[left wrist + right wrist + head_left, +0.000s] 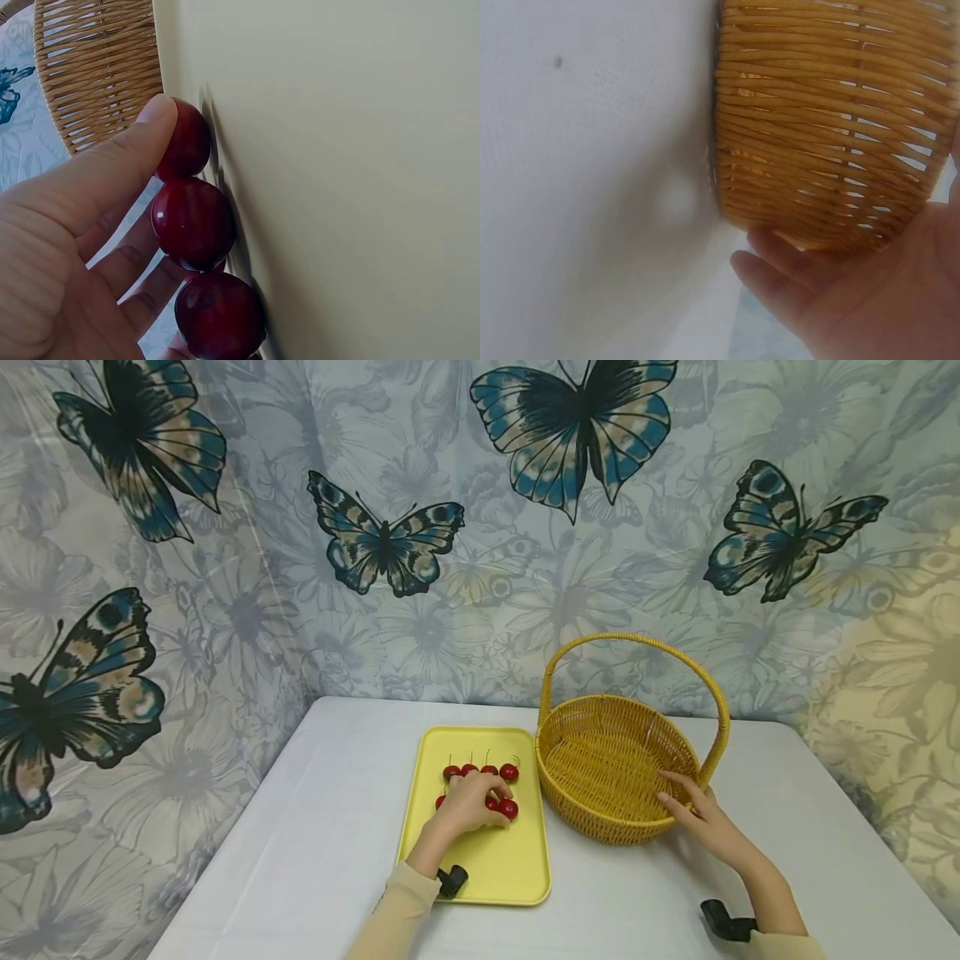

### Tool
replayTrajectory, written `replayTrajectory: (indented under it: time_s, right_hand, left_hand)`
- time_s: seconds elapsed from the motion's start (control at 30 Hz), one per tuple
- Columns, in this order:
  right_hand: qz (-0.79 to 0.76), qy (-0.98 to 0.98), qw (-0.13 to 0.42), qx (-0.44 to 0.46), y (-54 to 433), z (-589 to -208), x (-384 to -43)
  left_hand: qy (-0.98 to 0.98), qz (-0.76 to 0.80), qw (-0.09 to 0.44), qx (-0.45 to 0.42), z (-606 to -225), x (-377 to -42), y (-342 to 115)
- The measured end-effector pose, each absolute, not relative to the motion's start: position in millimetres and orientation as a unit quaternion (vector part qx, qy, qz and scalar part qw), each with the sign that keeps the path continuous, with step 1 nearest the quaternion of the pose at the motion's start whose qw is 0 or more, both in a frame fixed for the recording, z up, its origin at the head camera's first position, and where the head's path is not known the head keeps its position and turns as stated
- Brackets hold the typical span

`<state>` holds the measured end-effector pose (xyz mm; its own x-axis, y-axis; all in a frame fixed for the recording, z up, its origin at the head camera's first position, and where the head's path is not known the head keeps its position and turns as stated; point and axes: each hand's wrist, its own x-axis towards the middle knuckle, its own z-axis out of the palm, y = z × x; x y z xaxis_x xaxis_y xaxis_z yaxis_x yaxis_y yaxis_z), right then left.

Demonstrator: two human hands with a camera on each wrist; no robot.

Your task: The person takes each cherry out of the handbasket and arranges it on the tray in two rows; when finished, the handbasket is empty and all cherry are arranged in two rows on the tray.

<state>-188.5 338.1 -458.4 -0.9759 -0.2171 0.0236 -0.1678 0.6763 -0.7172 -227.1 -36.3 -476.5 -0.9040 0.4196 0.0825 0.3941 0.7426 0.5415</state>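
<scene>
A yellow tray [487,868] holds dark red cherries in two rows, with stems standing up on the back row. Over the front row, my left hand [463,806] pinches the cherry at the right end [508,809]. In the left wrist view the thumb presses on that cherry [189,141], and other cherries [193,223] sit beside it in a line. My right hand [708,827] grips the near right side of a woven basket [592,822], thumb over the rim. From the right wrist its fingers show against the outer basket wall [817,135].
The basket stands just right of the tray, its tall arched handle [637,637] upright. Both are on a white-covered table [315,835]. Behind hangs a floral cloth [480,635] with butterflies. Black wrist mounts [452,881] show at both forearms.
</scene>
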Motion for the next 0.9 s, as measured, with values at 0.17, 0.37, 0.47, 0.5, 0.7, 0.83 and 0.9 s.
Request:
replayTrajectory:
  time_s: [0.17, 0.37, 0.47, 0.5, 0.7, 0.83, 0.9]
  right_hand:
    - [-0.382, 0.917, 0.028, -0.109, 338, -458, -188]
    - [-0.377, 0.919, 0.041, -0.106, 339, -454, -188]
    - [-0.373, 0.921, 0.048, -0.103, 339, -452, -187]
    - [-0.372, 0.921, 0.050, -0.103, 338, -452, -187]
    - [-0.359, 0.926, 0.054, -0.102, 337, -447, -184]
    - [-0.347, 0.930, 0.060, -0.107, 336, -441, -180]
    - [-0.337, 0.933, 0.063, -0.111, 335, -437, -178]
  left_hand:
    - [0.931, 0.289, 0.022, 0.220, -477, -226, -37]
    - [0.929, 0.294, 0.017, 0.224, -475, -225, -37]
    - [0.929, 0.294, 0.014, 0.225, -475, -225, -38]
    - [0.929, 0.294, 0.013, 0.225, -475, -225, -39]
    - [0.928, 0.293, 0.006, 0.229, -474, -223, -41]
    - [0.926, 0.296, -0.003, 0.233, -473, -220, -43]
    - [0.925, 0.300, -0.004, 0.232, -472, -219, -43]
